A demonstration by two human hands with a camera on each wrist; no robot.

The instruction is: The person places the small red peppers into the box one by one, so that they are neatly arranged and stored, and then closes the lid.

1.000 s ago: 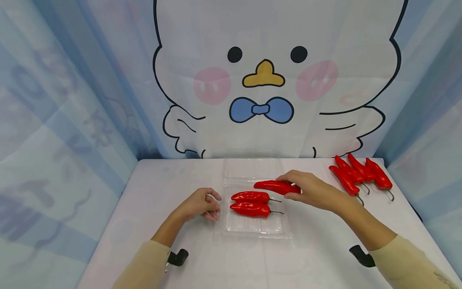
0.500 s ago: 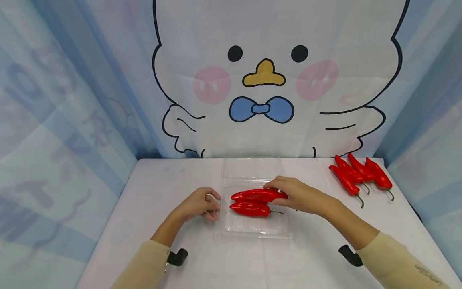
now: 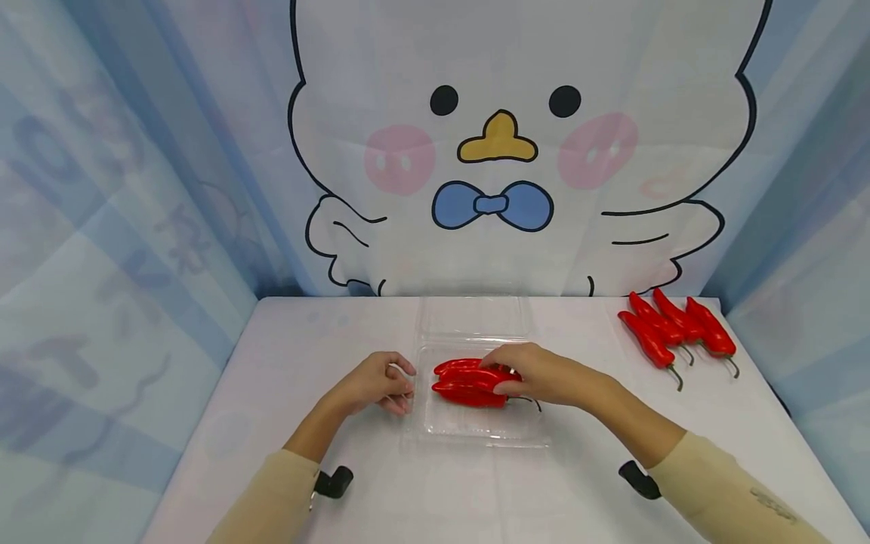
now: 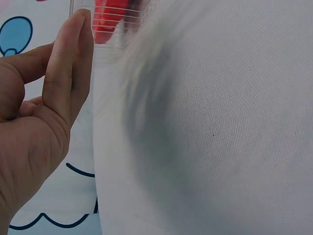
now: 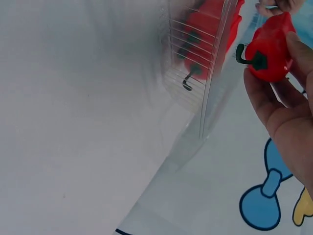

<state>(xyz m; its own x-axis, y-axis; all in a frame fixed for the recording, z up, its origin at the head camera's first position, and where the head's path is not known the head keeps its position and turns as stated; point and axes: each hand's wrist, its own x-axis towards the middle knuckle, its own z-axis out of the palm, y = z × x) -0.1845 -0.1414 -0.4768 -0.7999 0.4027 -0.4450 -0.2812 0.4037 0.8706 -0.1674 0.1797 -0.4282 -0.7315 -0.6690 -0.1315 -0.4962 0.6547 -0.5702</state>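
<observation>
A clear plastic container (image 3: 476,429) with its lid folded back lies on the table, and red chili peppers (image 3: 457,396) rest in it. My right hand (image 3: 547,374) grips another red chili pepper (image 3: 476,378) near its stem end, over the ones in the container. In the right wrist view this pepper (image 5: 266,54) hangs above the container wall, thumb on one side and fingers on the other. My left hand (image 3: 381,384) stays at the container's left edge, its fingertips right at the rim (image 4: 100,46) in the left wrist view, with fingers fairly straight.
Several more red chili peppers (image 3: 680,329) lie at the table's back right corner. The container's open lid (image 3: 476,316) reaches toward the back edge. Behind stands a curtain (image 3: 503,257) with a cartoon chick, and blue curtains (image 3: 122,302) hang at the sides.
My right hand has carried the chili pepper left and toward me, from behind the two peppers in the container to over them. My left hand has stayed where it was.
</observation>
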